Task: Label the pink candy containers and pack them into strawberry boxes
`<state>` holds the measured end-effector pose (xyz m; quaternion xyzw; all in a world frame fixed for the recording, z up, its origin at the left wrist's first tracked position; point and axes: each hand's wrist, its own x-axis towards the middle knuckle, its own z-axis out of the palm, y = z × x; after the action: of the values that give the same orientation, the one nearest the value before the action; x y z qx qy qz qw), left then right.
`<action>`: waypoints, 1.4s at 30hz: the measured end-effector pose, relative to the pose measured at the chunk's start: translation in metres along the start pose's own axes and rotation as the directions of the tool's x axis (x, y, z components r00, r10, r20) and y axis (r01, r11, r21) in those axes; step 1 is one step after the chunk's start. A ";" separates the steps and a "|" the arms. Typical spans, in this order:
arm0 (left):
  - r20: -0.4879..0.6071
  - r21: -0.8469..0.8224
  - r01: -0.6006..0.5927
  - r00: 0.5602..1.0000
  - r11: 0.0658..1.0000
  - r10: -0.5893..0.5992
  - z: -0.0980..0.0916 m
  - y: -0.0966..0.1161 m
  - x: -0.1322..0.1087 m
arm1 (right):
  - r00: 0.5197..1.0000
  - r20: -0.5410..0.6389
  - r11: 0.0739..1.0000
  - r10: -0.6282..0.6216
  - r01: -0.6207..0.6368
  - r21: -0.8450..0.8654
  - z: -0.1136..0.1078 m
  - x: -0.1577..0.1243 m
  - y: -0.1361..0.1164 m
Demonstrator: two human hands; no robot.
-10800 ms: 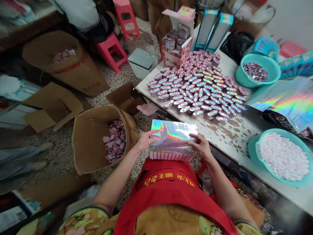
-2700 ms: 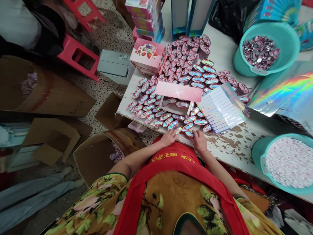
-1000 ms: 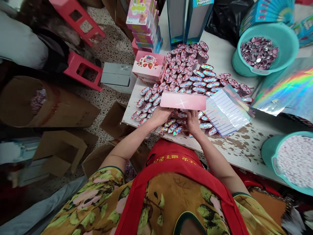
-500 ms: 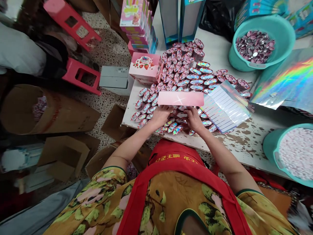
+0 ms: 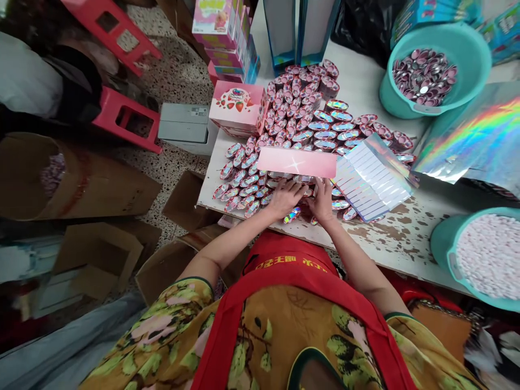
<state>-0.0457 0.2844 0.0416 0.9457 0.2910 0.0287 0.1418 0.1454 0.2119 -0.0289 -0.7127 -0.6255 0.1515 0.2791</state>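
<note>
My left hand (image 5: 285, 199) lies over the small shiny packs with its fingers stretched and spread to the right. Close beside it, my right hand (image 5: 322, 203) points its fingers forward, thumb apart, touching packs near the table's front edge. What lies under both palms is hidden. The oval-topped packs (image 5: 248, 190) stand upright in tight rows, some with pink round tops, others silvery. Just beyond my fingertips is a pink card panel (image 5: 296, 161) with a white star. Right of my right hand lies a sheet of holographic strips (image 5: 371, 176).
A pink strawberry box (image 5: 239, 105) stands at the table's left edge, with stacked boxes (image 5: 217, 24) behind. Two teal basins, one with small round pieces (image 5: 384, 95), one with white pieces (image 5: 447, 244), stand right. Cartons (image 5: 122, 179) and red stools (image 5: 105, 114) are on the floor left.
My left hand has slid right across the packs, close to my right hand, and its fingers have spread. My right hand has shifted only slightly. The view has moved a little.
</note>
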 end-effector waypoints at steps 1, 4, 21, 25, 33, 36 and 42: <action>0.030 -0.004 -0.005 1.000 1.000 0.005 0.004 0.003 0.005 | 1.000 0.017 1.000 0.009 -0.010 0.026 0.001 -0.002 0.001; 0.060 0.014 0.046 0.997 0.999 -0.047 0.016 0.011 0.013 | 0.998 0.056 0.997 0.016 -0.020 0.072 0.003 -0.005 0.002; 0.022 0.061 0.190 0.981 0.980 -0.192 0.021 0.031 0.025 | 0.989 -0.017 0.963 0.147 -0.139 0.232 0.011 0.002 -0.001; -0.035 0.017 0.238 0.971 0.971 -0.237 0.027 0.028 0.017 | 0.986 -0.020 0.967 0.168 -0.160 0.200 0.014 0.001 0.003; -0.015 -0.023 0.123 0.992 0.992 -0.124 0.039 0.028 0.034 | 0.985 -0.015 0.966 0.169 -0.163 0.198 0.021 -0.002 0.003; 0.001 -0.104 -0.009 1.000 0.995 0.009 0.039 0.011 0.032 | 0.987 0.026 0.968 0.157 -0.159 0.196 0.012 -0.005 0.000; -0.322 -0.542 0.237 0.828 0.806 -0.460 0.033 -0.055 -0.003 | 0.974 -0.065 0.925 0.218 -0.185 0.333 -0.013 0.010 0.015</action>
<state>-0.0735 0.3174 -0.0056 0.7768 0.4718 0.2846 0.3051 0.1666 0.2185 -0.0265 -0.7241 -0.5004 0.2443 0.4069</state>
